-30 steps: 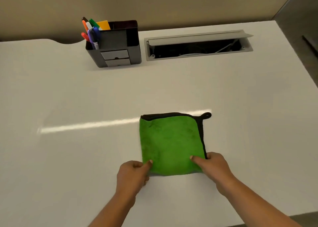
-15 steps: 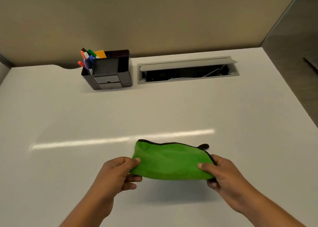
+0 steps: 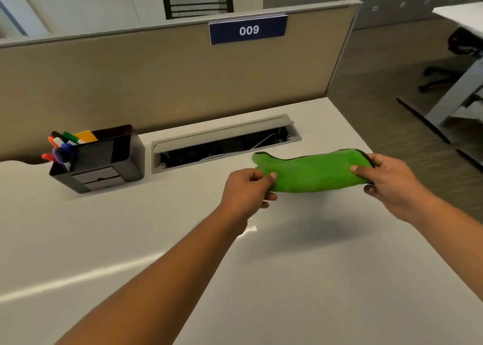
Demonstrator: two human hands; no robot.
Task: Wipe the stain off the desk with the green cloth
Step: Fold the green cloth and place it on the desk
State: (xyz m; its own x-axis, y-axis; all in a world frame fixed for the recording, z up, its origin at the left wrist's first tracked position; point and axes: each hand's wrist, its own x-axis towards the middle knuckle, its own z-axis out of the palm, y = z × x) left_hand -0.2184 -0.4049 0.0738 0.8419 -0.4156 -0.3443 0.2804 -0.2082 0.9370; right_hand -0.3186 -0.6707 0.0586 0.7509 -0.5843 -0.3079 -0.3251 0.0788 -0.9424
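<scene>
The green cloth point(image 3: 313, 172), edged in black, hangs in the air above the far right part of the white desk point(image 3: 104, 240). My left hand point(image 3: 248, 190) pinches its left end and my right hand point(image 3: 386, 180) pinches its right end, so the cloth sags between them. Its shadow falls on the desk below. I see no stain on the visible desk surface.
A black organizer point(image 3: 104, 159) with coloured markers stands at the back left. An open grey cable tray point(image 3: 224, 143) is set into the desk's back edge. A beige partition with a "009" sign point(image 3: 248, 29) rises behind. The desk's right edge drops to the floor.
Both hands lifted the cloth off the desk and carried it up, away and to the right. My view tilted up, showing the partition and the room beyond.
</scene>
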